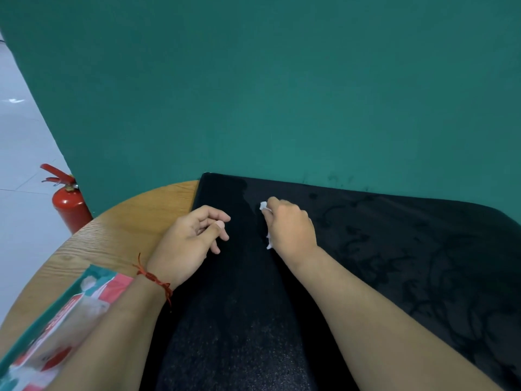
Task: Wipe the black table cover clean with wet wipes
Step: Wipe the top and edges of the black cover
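Head: right hand (290,227) grips wipe (263,206) on cover (394,249); left hand (186,244) loose near wipes pack (64,314).

Right hand (291,225) presses a wet wipe (264,206) onto the black table cover (394,249).

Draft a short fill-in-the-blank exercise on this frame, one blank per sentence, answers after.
1. The right hand grips a crumpled ____ wipe against the black table cover.
2. The left hand holds ____.
3. A ____ string bracelet circles the left wrist.
4. The fire extinguisher stands on the ____.
Missing words: white; nothing; red; floor.
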Tool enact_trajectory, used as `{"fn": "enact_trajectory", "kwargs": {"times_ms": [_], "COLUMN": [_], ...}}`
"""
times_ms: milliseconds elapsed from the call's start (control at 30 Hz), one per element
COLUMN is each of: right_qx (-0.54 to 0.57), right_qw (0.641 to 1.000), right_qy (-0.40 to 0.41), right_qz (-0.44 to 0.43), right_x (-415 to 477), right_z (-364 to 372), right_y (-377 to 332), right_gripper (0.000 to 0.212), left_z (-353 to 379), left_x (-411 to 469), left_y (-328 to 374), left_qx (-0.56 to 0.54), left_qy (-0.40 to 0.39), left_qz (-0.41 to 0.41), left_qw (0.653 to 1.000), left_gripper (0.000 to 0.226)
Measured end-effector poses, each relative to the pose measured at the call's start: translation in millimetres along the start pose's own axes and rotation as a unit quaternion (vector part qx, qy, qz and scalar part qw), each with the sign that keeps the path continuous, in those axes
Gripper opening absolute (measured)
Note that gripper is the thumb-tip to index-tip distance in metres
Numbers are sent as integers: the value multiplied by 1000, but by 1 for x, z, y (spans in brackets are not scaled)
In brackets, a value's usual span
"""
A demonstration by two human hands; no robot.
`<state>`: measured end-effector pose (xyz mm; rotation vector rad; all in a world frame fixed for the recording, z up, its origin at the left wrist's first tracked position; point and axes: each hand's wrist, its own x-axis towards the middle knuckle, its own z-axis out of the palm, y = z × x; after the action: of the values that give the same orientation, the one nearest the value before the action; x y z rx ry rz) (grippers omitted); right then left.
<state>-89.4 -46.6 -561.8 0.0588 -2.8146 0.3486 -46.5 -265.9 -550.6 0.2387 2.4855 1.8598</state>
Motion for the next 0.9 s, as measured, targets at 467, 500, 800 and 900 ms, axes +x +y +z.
{"fn": "enact_trajectory", "kwargs": {"times_ms": [467,500,800,900], "right_qx": [-12,-26,-111,-118], "right_qw": [997,997,989,984], "right_qy": [-44,-56,-88,-75], "right_qz": [-55,-54,44,109], "right_x": [113,114,97,82], "right_z": [40,38,-7,-22], "right_y": [-49,-48,49,97], "right_gripper": [15,17,40,43], "left_z": [2,3,1,1], "left_x": [8,8,6,6], "left_y": [-9,-9,-10,-9], "left_qx": [-17,-18,-15,-16], "left_qy": [5,5,2,1], "left_qz": [5,6,7,7], "left_qw": [1000,1000,1000,1000], "left_gripper": [20,20,20,19]}}
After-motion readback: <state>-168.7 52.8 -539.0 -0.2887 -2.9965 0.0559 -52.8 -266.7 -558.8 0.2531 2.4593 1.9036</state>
